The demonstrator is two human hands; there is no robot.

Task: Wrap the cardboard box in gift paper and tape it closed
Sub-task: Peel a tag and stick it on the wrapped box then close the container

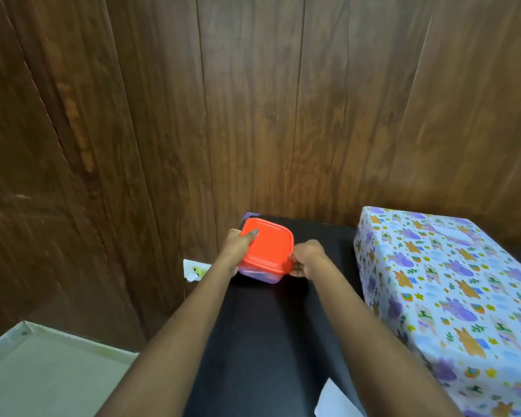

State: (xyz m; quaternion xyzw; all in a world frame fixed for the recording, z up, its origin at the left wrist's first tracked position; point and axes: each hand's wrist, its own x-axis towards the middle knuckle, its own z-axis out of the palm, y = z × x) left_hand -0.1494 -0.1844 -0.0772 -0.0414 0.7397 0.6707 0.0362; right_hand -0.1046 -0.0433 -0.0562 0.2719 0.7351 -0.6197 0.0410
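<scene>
With the left hand [238, 248], grips the far-left side of a plastic container [260, 276], curling round its wall and laying one fingertip flat on the orange-red lid [268, 245]; with the right hand [309, 257], pinches the lid's near-right corner between thumb and fingers. Looks like either prying that lid up or pressing it home; cannot tell which. To do it well: keep the left hand firm on the body to stop any sliding on the black table [268, 341], work only the corner with the right, and go along the rim bit by bit rather than yanking, for fear of flexing the thin plastic and spilling the contents. Cannot make out those contents through the cloudy wall. Leave alone the gift-wrapped box [451, 281], standing on the same table to the right, apart from both hands and covered on every visible face in animal-print paper; cannot see any tape on it from here, so cannot judge the sealing. Just behind the container, only a purple corner of something [248, 215]; left of the table, low on the wood-panelled wall, a white wall outlet [194, 269].
</scene>
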